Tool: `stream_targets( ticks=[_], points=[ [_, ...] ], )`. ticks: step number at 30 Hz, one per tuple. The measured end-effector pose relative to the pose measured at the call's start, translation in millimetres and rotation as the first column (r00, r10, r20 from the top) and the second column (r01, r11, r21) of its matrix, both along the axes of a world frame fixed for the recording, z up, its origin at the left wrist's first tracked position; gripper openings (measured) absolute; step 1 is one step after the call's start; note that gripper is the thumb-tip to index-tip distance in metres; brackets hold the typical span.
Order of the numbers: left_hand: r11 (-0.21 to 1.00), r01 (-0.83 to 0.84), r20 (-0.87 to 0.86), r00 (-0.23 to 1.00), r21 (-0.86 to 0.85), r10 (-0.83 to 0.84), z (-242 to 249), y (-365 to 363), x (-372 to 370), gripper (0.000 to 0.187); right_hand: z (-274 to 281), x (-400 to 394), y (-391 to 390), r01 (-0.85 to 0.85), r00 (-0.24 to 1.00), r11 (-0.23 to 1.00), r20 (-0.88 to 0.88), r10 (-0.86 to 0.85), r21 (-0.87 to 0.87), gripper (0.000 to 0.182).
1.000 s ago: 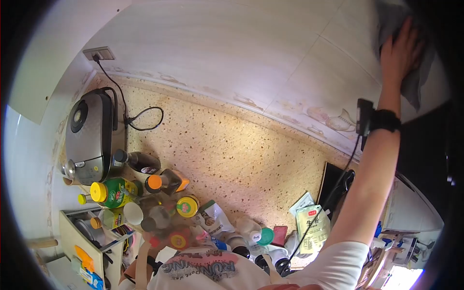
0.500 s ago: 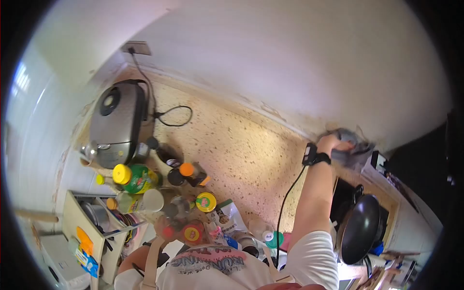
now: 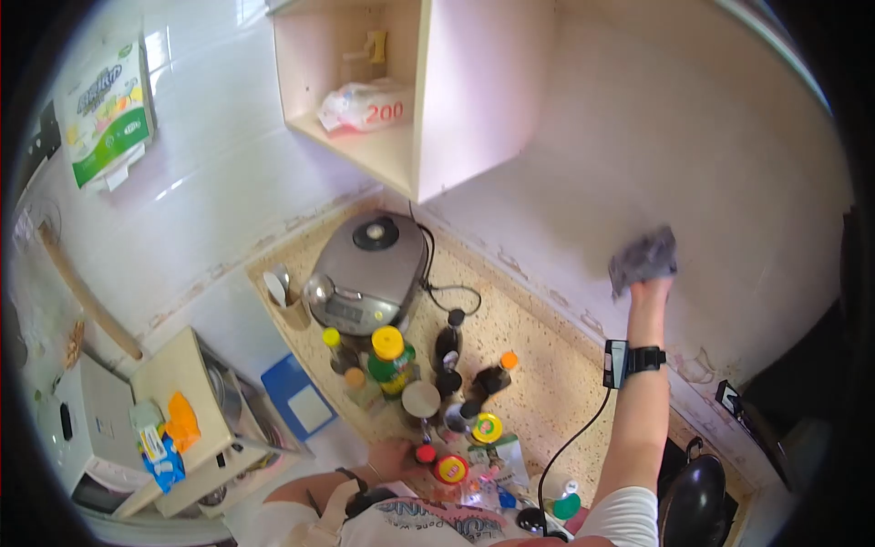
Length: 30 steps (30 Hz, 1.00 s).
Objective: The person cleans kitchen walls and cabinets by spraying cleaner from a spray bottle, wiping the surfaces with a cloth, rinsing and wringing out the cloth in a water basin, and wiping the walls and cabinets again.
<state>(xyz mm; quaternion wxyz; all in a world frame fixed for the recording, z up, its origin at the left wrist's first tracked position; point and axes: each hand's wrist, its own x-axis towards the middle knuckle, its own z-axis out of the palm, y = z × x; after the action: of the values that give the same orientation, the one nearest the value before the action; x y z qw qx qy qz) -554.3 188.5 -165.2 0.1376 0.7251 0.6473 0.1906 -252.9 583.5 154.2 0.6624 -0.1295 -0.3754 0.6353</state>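
Note:
My right hand (image 3: 651, 291) is raised against the tiled wall (image 3: 565, 219), pressing a crumpled grey cloth (image 3: 643, 257) to it. The cloth covers most of the fingers. A black strap with a small device (image 3: 629, 362) sits on that wrist, a cable running down from it. My left hand (image 3: 394, 459) is low at the counter's front edge, beside a red-capped bottle (image 3: 426, 453) and a jar with a red lid (image 3: 451, 469). Its fingers are too small and blurred to read. Close by are a yellow-lidded jar (image 3: 487, 428) and a white-lidded jar (image 3: 420, 399).
A rice cooker (image 3: 374, 264) stands in the counter's back corner, below an open wall cabinet (image 3: 483, 100). Several sauce bottles, including an orange-capped bottle (image 3: 497, 374), crowd the front. A black wok (image 3: 694, 501) sits at lower right. A drawer unit (image 3: 182, 392) stands left.
My right hand has moved the cloth up the wall, away from the counter's back edge. The view has shifted, bringing the wall cabinet into sight. My left hand stays near the red-lidded containers.

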Motion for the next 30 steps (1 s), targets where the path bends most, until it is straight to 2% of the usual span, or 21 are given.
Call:
stream_targets(
  ticks=[1,3,5,6,7,8,11,12,14,15,17,19,23,27,30],
  points=[
    [0.997,0.053,-0.015,0.998,-0.057,-0.054,1,4,-7,0.069,20,-27,15,-0.124,0.992,0.978,0.014,0.124,0.167,0.021],
    [0.971,0.160,-0.031,0.985,-0.177,-0.168,0,8,-18,0.073,69,-95,23,-0.172,0.985,0.949,0.014,0.174,0.263,0.024],
    [0.929,0.297,-0.020,0.951,-0.221,-0.309,-16,17,-30,0.076,123,-192,-28,-0.033,0.995,0.967,0.098,0.008,0.252,0.034],
    [0.901,0.360,-0.011,0.928,-0.244,-0.373,-21,23,-34,0.078,143,-233,-55,0.029,0.971,0.951,0.217,-0.100,0.309,0.034],
    [0.886,0.372,0.014,0.923,-0.275,-0.383,-18,26,-38,0.076,134,-268,-47,0.115,0.812,0.671,0.320,-0.489,0.732,0.048],
    [0.871,0.385,0.039,0.919,-0.305,-0.392,-7,26,-38,0.074,126,-295,-34,0.009,0.553,0.230,0.187,-0.812,0.973,0.072],
    [0.822,0.411,0.198,0.911,-0.393,-0.361,-5,34,-40,0.067,147,-341,-58,0.228,0.298,0.289,0.216,-0.930,0.930,0.073],
    [0.802,0.427,0.267,0.902,-0.418,-0.341,-10,36,-39,0.064,160,-338,-55,0.227,0.301,0.235,0.162,-0.940,0.945,0.073],
    [0.780,0.452,0.317,0.886,-0.432,-0.338,-14,45,-41,0.065,187,-337,-34,0.260,0.399,0.152,0.037,-0.916,0.953,0.073],
    [0.769,0.466,0.332,0.878,-0.437,-0.343,-14,49,-43,0.065,203,-338,-25,0.308,0.408,0.125,-0.013,-0.913,0.943,0.068],
    [0.752,0.483,0.347,0.869,-0.449,-0.352,-14,54,-44,0.065,227,-329,30,0.243,0.253,0.156,0.093,-0.963,0.957,0.056],
    [0.739,0.494,0.357,0.864,-0.458,-0.356,-13,59,-46,0.065,227,-316,95,0.201,0.654,0.267,0.074,-0.753,0.943,0.028],
    [0.724,0.505,0.362,0.858,-0.470,-0.364,-13,57,-44,0.065,229,-328,54,0.275,0.898,0.588,0.016,-0.440,0.760,0.028],
    [0.720,0.510,0.366,0.855,-0.470,-0.366,-15,58,-43,0.066,212,-358,-34,0.447,0.830,0.453,-0.169,-0.531,0.771,0.032],
    [0.722,0.506,0.362,0.858,-0.471,-0.364,-13,63,-42,0.066,210,-351,-57,0.392,0.703,0.358,-0.025,-0.711,0.848,0.032]
  ],
)
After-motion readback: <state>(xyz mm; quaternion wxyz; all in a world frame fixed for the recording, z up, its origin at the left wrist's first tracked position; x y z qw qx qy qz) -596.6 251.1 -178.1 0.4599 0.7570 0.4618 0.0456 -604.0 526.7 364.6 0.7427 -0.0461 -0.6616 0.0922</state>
